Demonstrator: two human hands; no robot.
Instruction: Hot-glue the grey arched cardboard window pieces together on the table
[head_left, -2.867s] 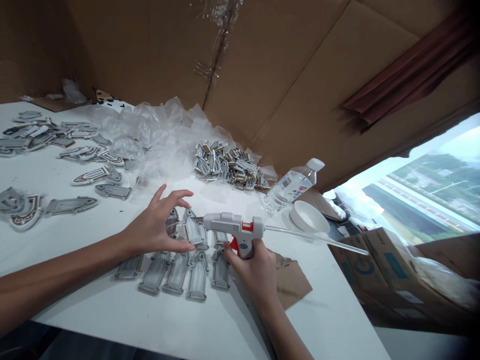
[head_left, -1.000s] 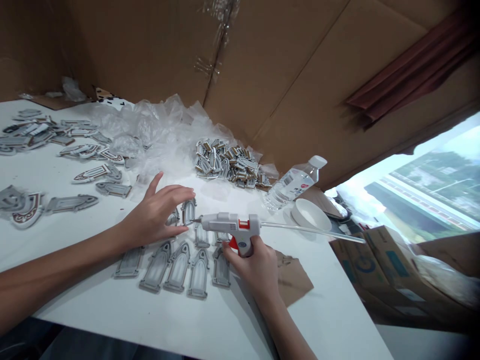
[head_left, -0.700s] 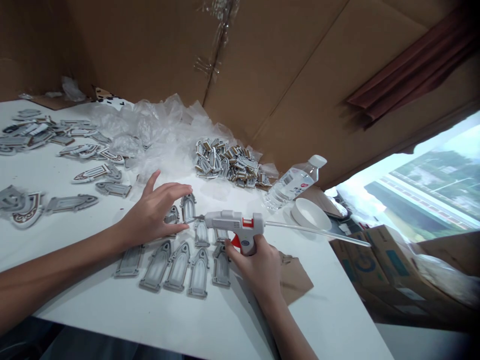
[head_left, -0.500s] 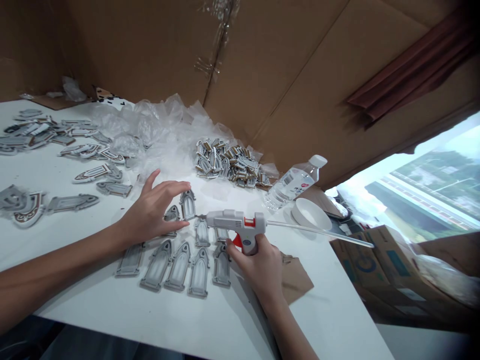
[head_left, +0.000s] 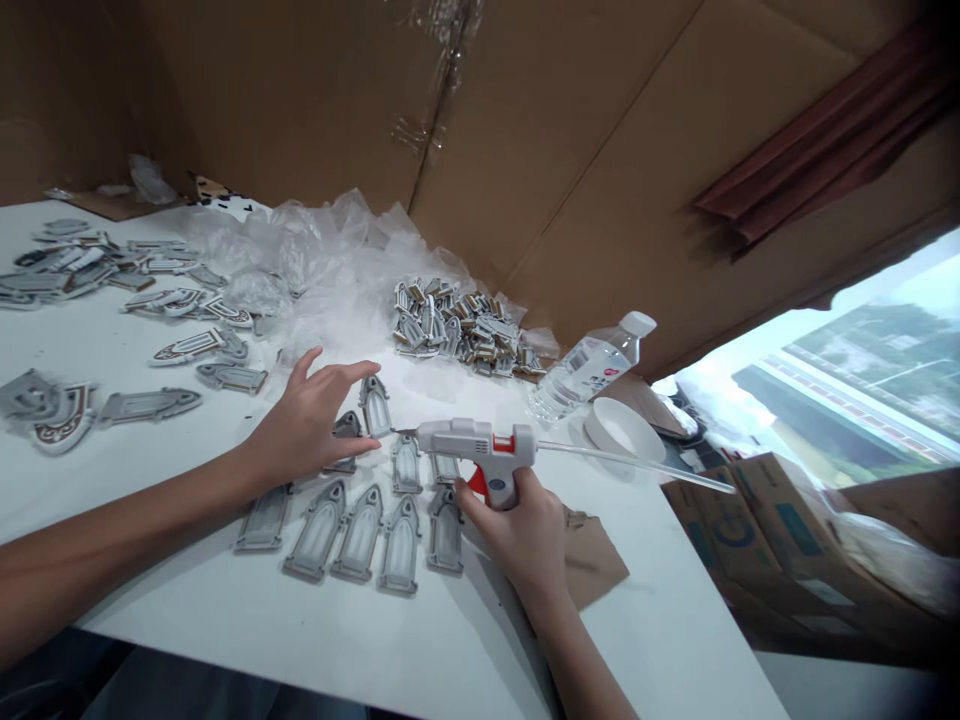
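A gray arched piece (head_left: 376, 408) is held lengthwise by the left hand (head_left: 304, 425), its ends spanned by index fingertip and thumb in a wide curve. A white glue gun (head_left: 457, 440) is gripped by the right hand (head_left: 525, 535), its nozzle (head_left: 407, 431) aimed at the piece's lower end; whether contact is made cannot be told. Below the hands, rows of arched pieces (head_left: 362, 535) are laid on the white surface (head_left: 300, 640), partly covered by the left arm (head_left: 180, 495) and the gun. Left of the left hand, loose pieces (head_left: 150, 405) are scattered; beyond both hands, plastic wrap (head_left: 322, 270) and a heap of pieces (head_left: 465, 325) are seen. Beyond the right hand, a bottle (head_left: 589, 370) is placed near a bowl (head_left: 634, 427), crossed in front by the clear glue stick (head_left: 675, 470).
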